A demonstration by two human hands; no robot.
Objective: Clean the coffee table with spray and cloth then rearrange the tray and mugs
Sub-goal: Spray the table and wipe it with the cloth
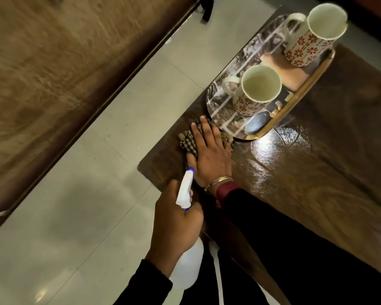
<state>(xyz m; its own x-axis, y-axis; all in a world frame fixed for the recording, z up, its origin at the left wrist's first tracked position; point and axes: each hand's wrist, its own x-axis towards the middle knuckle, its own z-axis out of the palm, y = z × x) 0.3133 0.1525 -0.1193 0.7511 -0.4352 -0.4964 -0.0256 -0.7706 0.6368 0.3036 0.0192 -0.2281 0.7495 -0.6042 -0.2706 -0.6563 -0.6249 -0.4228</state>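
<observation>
Low in the frame, the left hand (176, 221) grips a white spray bottle (186, 245), its nozzle (190, 169) aimed toward the top. The right hand (209, 155), fingers spread flat, presses a checked cloth (188, 143) onto the coffee table (328, 168) beside the tray (312, 75).

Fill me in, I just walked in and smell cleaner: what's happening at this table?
A person is wiping the dark glossy wooden coffee table. The right hand lies flat on a checked brown cloth near the table's corner, right beside the oval mirrored tray with a gold rim. The left hand holds a white spray bottle with a blue-tipped nozzle. Two white mugs with red flower patterns stand on the tray, both looking empty. The wood by the tray shines wet.
</observation>
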